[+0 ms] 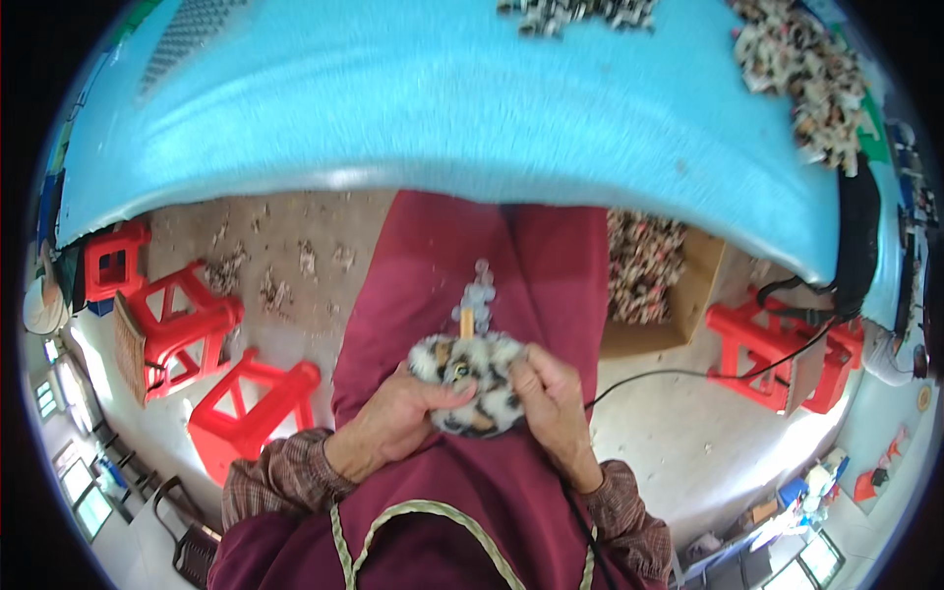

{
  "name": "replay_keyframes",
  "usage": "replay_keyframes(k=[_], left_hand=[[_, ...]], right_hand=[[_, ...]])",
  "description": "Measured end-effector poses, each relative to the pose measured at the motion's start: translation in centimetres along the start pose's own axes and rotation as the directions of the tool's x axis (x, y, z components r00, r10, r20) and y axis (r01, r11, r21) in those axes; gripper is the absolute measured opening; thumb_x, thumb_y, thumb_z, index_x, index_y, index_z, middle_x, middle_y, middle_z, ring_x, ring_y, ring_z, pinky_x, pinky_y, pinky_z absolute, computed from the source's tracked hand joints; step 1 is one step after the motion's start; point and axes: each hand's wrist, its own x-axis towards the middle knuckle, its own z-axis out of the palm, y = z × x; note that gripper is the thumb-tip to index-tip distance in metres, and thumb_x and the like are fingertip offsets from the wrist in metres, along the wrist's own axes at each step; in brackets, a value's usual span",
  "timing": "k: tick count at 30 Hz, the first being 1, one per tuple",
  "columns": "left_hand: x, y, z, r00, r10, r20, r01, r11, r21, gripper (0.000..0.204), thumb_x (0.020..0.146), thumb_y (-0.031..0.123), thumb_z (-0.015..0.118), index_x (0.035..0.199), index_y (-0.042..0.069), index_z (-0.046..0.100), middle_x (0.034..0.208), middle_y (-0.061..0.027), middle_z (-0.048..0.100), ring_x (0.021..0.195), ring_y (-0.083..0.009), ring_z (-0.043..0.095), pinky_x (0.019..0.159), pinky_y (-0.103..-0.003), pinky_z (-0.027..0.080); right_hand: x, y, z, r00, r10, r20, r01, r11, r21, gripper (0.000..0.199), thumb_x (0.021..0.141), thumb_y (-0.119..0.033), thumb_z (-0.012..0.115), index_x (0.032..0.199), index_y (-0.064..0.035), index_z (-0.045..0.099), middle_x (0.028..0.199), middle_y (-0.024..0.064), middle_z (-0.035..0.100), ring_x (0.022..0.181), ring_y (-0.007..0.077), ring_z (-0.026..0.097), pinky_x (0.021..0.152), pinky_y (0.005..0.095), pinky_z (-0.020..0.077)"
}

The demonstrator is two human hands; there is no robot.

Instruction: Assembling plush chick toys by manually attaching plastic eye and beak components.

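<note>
The spotted furry piece (484,388) is held above the lap, between both hands. By the left hand (393,413) it is gripped at its left side, the fingers curled in and the thumb pressed on the front, close to a yellow eye-like disc (460,371). By the right hand (553,393) the opposite edge is pinched, fingers bent and closed on the pile; how they are set behind cannot be told. For good handling, the soft body is probably best steadied by the left hand without being crushed, the disc left unpressed, and the edge worked lightly so that the pile is not pulled. Whether the tan strip (467,323) at the top edge belongs to the piece cannot be told.

The lap is covered by a maroon apron (556,256). Beside it, on the right, scraps are held in a cardboard box (644,343); more are strewn over the pale floor (649,442). Beyond the knees, spotted heaps (801,74) are laid on a blue-covered table (442,108). Red stools (251,408) are set at both sides, and windows (88,497) are seen farther off.
</note>
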Motion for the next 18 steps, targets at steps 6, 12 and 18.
replay_keyframes(k=[6,12,18], left_hand=[[-0.7,2.5,-0.4,0.987,0.154,-0.049,-0.151,0.987,0.058,0.041,0.081,-0.002,0.064,0.12,-0.003,0.052,0.109,-0.0133,0.063,0.099,-0.0233,0.063,0.087,-0.039,0.052],[-0.6,2.4,-1.5,0.977,0.148,-0.152,-0.153,0.988,-0.023,0.038,0.082,-0.001,0.063,0.118,-0.005,0.053,0.109,-0.0142,0.063,0.099,-0.0258,0.063,0.087,-0.041,0.052],[-0.1,1.9,-1.0,0.98,0.153,-0.124,-0.156,0.988,-0.01,0.039,0.083,0.0,0.063,0.12,-0.006,0.052,0.111,-0.015,0.062,0.1,-0.0266,0.062,0.087,-0.041,0.052]], right_hand=[[3.0,-4.1,-5.6,0.957,-0.266,0.117,0.29,0.904,-0.315,0.007,0.086,-0.004,0.059,0.088,0.0018,0.062,0.078,0.0037,0.063,0.066,0.0089,0.057,0.058,0.0228,0.0451],[7.0,-14.4,-10.0,0.864,-0.462,-0.2,0.395,0.869,-0.298,0.006,0.084,-0.003,0.059,0.086,0.0013,0.063,0.073,0.0036,0.063,0.064,0.0075,0.058,0.058,0.0213,0.0455],[17.5,-17.9,-14.2,0.573,-0.815,-0.08,0.561,0.462,-0.687,0.015,0.079,-0.002,0.064,0.094,0.0002,0.064,0.082,0.0096,0.066,0.068,0.0174,0.062,0.061,0.0273,0.0492]])
